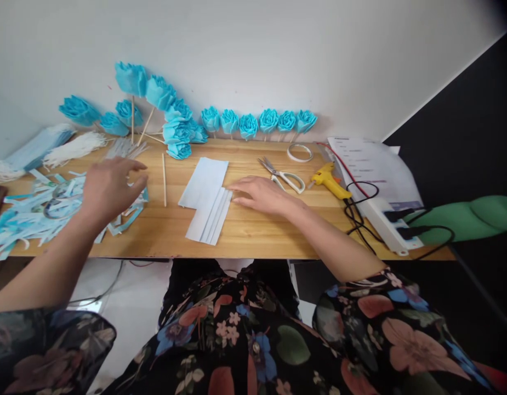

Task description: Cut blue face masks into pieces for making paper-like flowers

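Observation:
My left hand (109, 189) is over a heap of cut light-blue strips (35, 211), with thumb and fingers apart and nothing visible in it. A thin wooden stick (164, 180) lies just right of it. In the middle of the table are two pale-blue sheets: a flat sheet (204, 181) and a pleated sheet (211, 216) that partly overlaps it at the lower right. My right hand (259, 195) rests on the wood, its stretched fingertips at the pleated sheet's upper right edge. Scissors (283, 175) lie partly opened beyond that hand.
Blue paper-like roses (249, 126) on sticks line the wall. A tape roll (300, 152), a yellow glue gun (330, 180), a white power strip (385, 219) with cables and printed sheets (364, 164) occupy the right. Face masks (39, 148) and white ear loops (76, 149) lie at the left.

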The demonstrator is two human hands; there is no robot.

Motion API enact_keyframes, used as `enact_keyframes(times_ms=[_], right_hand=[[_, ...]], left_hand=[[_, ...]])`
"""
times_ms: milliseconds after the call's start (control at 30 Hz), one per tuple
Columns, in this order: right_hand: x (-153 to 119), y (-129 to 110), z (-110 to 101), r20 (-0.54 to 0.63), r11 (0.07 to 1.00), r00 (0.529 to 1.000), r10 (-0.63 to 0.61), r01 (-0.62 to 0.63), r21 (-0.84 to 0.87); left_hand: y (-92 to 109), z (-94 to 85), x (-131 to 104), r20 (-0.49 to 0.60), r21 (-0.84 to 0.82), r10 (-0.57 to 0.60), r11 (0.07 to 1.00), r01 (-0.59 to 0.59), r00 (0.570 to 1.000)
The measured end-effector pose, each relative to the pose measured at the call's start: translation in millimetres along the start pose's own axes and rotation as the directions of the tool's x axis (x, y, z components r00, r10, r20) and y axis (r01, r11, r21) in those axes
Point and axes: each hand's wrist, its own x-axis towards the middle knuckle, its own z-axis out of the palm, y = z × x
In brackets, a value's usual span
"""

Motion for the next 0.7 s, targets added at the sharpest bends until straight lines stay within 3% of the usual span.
enact_keyframes(times_ms=[67,200,400,700], right_hand=[[2,-2,2,0.008,1.000,1.000,-0.011,0.011,0.010],[7,-11,10,0.006,0.995,0.997,-0.074,0.074,0.064],[20,-24,21,-0.008,0.984,0.987,-0.158,0.158,0.076],[30,11,13,-0.083,0.977,0.996,-0.039,0.056,0.208]], left_hand=[[0,1.3,0,0.113,0.083,-0.078,0.994,0.069,0.991],[11,21.4,5,0.214,0.112,-0.057,0.993,0.034,0.975],[33,48.2,13,0.154,0.045,-0.068,0.997,0.061,0.986],[31,29.2,-8,0.167,0.098,-0.180,0.981,0.166,0.969]])
